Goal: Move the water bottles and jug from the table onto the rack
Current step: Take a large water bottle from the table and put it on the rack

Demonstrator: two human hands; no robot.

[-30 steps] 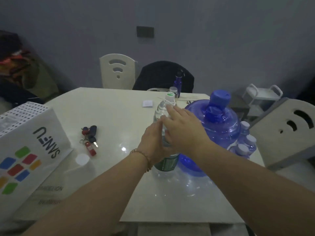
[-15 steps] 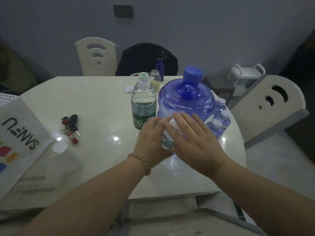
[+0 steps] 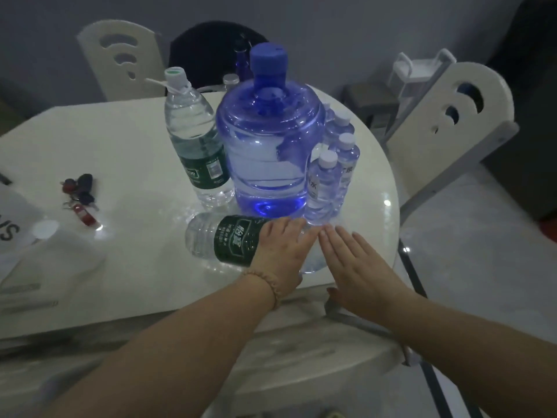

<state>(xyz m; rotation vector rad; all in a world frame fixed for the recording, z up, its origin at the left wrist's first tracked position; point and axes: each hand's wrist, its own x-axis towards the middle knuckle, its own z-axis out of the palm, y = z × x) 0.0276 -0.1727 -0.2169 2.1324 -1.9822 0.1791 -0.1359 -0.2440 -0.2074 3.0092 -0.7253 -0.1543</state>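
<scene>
On the tabletop [image 3: 129, 146] sits everything I am meant to shift, so by my reckoning the task has barely begun; nothing has reached a rack yet. From the head view, the blue jug [image 3: 268, 146] stands upright mid-table with its cap on; a tall green-labelled bottle [image 3: 196, 140] stands touching or just beside its left flank; a cluster of small bottles [image 3: 328, 182] crowds its right side. Another green-labelled bottle [image 3: 223, 239] lies on its side near the table's near edge, in front of the jug. My left hand [image 3: 283, 248] rests across this lying bottle with fingers extended rather than wrapped round it; my right hand [image 3: 358, 267] is flat, fingers straight and together, gripping nothing, just right of the left one. All the bottles and the jug are left to move.

Hidden or doubtful: the lying bottle's cap end is covered by the hands, and I cannot tell whether the right hand touches it; the jug screens part of the small cluster, so I count three caps for certain; a white frame [image 3: 422, 73] far right may be the rack, though a chair back [image 3: 461, 116] cuts it off; the light is dim and the labels are unreadable.
</scene>
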